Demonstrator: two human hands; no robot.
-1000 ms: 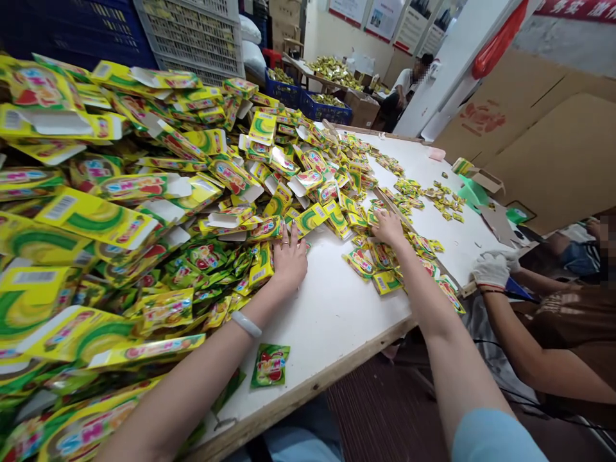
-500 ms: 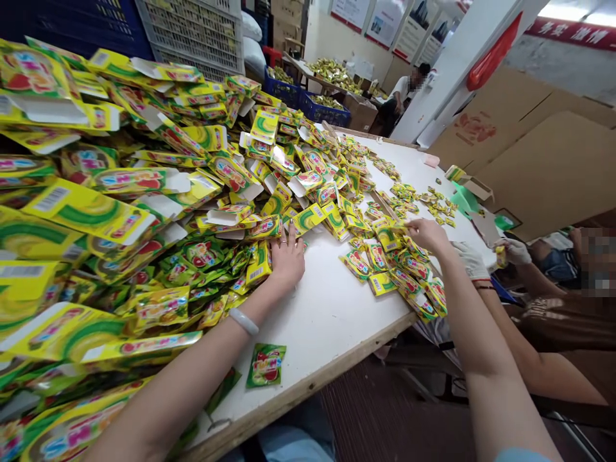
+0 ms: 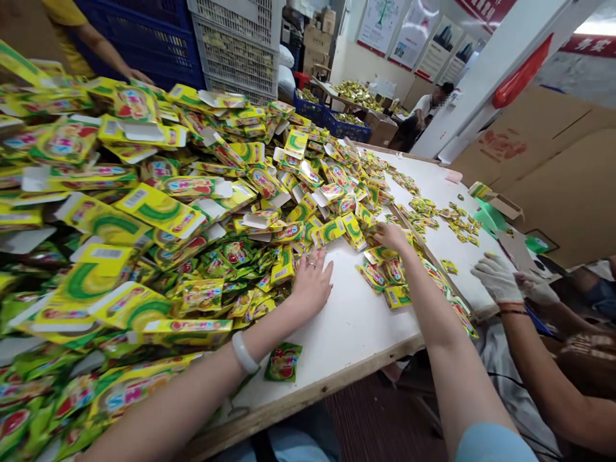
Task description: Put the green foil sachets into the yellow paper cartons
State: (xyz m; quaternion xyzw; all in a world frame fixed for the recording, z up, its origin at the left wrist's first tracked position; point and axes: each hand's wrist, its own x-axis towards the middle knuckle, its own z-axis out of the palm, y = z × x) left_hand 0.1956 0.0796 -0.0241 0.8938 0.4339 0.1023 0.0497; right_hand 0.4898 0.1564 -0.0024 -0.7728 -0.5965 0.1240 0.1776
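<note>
My left hand [image 3: 312, 282] lies open, fingers spread, on the white table [image 3: 346, 321] at the right edge of a heap of yellow candy boxes [image 3: 158, 208] and green packets [image 3: 235, 253]. Its fingertips are close to a yellow box [image 3: 283, 266]. My right hand [image 3: 392, 237] is over a smaller group of yellow-green packets [image 3: 373, 276], its fingers bent together; what they hold, if anything, is hidden. Below that hand lies a yellow box [image 3: 397, 296]. A single green packet [image 3: 283, 362] rests near the table's front edge.
A wooden strip [image 3: 433, 256] divides the tabletop. Beyond it lie small packets [image 3: 462, 221], and a co-worker's gloved hand [image 3: 498, 279] is at the right. Stacked grey crates [image 3: 235, 38] and blue crates [image 3: 144, 38] stand behind the heap. Another person's arm [image 3: 103, 48] reaches in at the back left.
My right hand has moved left across the packets, closer to my left hand. My left hand has shifted slightly off the boxes, fingers more spread. The view has turned left, showing another person's arm.
</note>
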